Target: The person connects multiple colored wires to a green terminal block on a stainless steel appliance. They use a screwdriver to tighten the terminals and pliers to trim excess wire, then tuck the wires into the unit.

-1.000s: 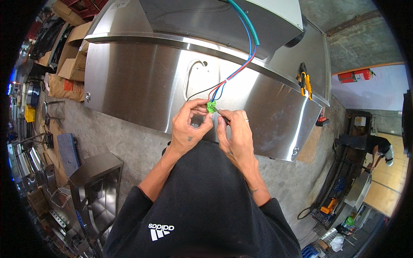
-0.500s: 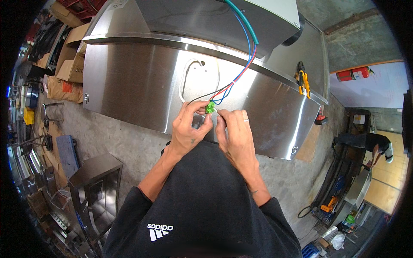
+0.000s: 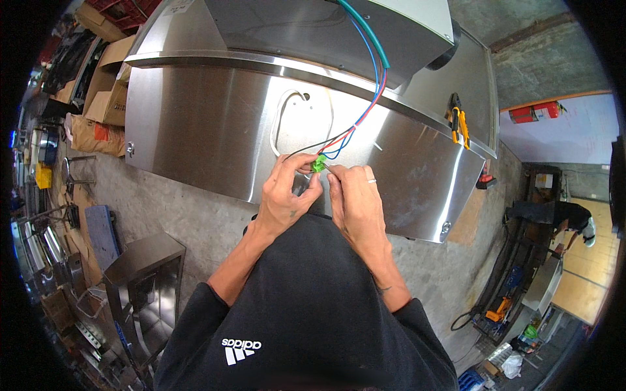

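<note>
My left hand (image 3: 285, 189) pinches a small green terminal connector (image 3: 318, 163) between thumb and fingertips. Black, red and blue wires (image 3: 345, 132) run to the connector from a teal sleeve (image 3: 372, 32) above. Close on its right side, my right hand (image 3: 357, 195) is closed, thumb against fingers, on something thin whose tip meets the connector; its kind is hidden by the fingers. A white cable (image 3: 274, 124) loops out of a hole in the steel panel (image 3: 195, 124) and passes behind my left hand.
Yellow-and-black pliers (image 3: 460, 122) lie at the panel's right end. A grey housing (image 3: 313, 39) stands beyond the ledge. Cardboard boxes (image 3: 104, 107) are at the left, a steel frame (image 3: 147, 274) at the lower left. A person (image 3: 574, 218) bends over at the far right.
My right hand has shifted very slightly at the connector, and the wires have swayed a little to the left. My left hand keeps its pinch.
</note>
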Tool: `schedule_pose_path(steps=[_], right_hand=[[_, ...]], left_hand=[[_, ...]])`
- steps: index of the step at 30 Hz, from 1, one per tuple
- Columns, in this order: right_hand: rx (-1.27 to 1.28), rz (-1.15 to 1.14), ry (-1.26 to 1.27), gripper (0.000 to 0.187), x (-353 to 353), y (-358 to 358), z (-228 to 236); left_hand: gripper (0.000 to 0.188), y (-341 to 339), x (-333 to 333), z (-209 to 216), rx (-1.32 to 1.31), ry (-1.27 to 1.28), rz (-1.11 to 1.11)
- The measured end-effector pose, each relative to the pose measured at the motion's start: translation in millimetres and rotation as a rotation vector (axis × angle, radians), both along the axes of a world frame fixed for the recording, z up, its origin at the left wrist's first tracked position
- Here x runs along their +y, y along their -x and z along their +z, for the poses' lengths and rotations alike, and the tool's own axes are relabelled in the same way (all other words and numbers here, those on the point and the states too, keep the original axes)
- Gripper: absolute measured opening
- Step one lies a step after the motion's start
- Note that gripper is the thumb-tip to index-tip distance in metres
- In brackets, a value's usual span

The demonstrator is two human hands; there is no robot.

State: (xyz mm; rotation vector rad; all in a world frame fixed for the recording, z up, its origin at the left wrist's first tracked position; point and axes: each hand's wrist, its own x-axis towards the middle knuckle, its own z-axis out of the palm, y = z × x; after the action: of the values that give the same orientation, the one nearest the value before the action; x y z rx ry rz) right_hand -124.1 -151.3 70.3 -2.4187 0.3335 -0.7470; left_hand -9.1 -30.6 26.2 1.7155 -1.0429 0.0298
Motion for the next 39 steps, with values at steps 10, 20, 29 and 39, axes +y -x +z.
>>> schedule_pose_path(steps=[10, 20, 29, 39], right_hand=[[0.112, 0.040, 0.045, 0.023, -8, 6, 9], [0.163, 0.001, 0.204, 0.019, -15, 7, 10], [0.166, -0.009, 0.178, 0.016, -12, 9, 2], [0.161, -0.013, 0.179, 0.013, -10, 6, 14]], left_hand=[[0.045, 3, 0, 4, 0.048, -0.031, -0.019], [0.045, 5, 1, -1, 0.038, -0.030, -0.033], [0.043, 6, -2, -2, 0.023, 0.000, 0.007], [0.044, 7, 2, -5, 0.020, -0.014, 0.012]])
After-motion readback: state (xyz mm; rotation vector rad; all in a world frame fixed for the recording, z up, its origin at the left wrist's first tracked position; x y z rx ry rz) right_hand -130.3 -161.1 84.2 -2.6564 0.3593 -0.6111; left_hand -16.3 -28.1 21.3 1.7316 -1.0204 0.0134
